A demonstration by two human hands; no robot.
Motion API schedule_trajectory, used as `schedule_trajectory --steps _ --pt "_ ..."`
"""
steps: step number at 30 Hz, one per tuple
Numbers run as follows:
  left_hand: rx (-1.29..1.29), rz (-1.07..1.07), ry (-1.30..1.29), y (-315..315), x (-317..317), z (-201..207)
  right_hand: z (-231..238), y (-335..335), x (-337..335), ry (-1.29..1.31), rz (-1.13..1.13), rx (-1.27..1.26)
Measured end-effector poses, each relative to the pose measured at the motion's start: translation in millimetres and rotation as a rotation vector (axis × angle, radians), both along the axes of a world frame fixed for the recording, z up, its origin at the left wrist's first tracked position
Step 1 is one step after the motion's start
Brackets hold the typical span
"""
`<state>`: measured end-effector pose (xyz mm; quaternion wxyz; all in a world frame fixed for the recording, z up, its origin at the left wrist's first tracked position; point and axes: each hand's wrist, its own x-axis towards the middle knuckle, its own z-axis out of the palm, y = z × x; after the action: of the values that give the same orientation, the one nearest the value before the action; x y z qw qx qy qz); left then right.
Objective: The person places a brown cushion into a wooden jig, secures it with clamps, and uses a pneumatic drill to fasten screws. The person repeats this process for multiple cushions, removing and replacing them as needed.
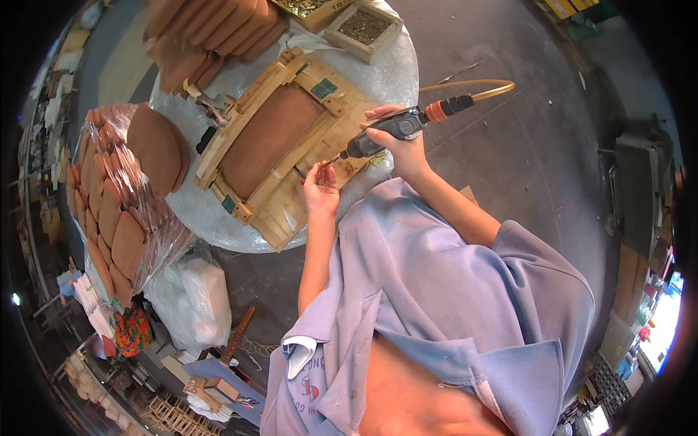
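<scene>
My right hand (407, 149) is wrapped around a dark air screwdriver (385, 135), whose bit points left toward my other hand. Beside the bit tip, my left hand (321, 192) has its fingers closed in a pinch; what is between them is too small to name. Both hands are at the near right side of a wooden jig (275, 183) on a board. Inside the jig's rails lies a brown, smooth rectangular panel (270, 138). Small green patches mark two corners of the jig.
A plastic-covered round table (178, 211) bears the jig. Stacked brown panels (218, 33) and a box of small metal pieces (363, 27) stand at its far side. Wrapped brown pieces (109, 196) are to the left. A yellow hose (502, 86) trails from the screwdriver.
</scene>
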<state>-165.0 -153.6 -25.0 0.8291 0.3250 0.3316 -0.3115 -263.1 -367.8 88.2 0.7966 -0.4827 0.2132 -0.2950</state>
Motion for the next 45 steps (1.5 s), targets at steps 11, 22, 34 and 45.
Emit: schedule_trajectory --steps 11,22,34,45 --pt "0.072 -0.024 -0.036 3 2 -4 3 -1 -2 0.005 -0.011 0.06" --pt "-0.02 -0.126 -0.044 6 7 5 -1 0 -4 -0.017 -0.026 0.07" --pt "-0.111 -0.07 0.006 6 3 3 -1 1 2 -0.006 -0.018 0.051" --pt "-0.118 -0.074 0.024 9 14 0 2 -4 16 0.006 0.024 0.086"
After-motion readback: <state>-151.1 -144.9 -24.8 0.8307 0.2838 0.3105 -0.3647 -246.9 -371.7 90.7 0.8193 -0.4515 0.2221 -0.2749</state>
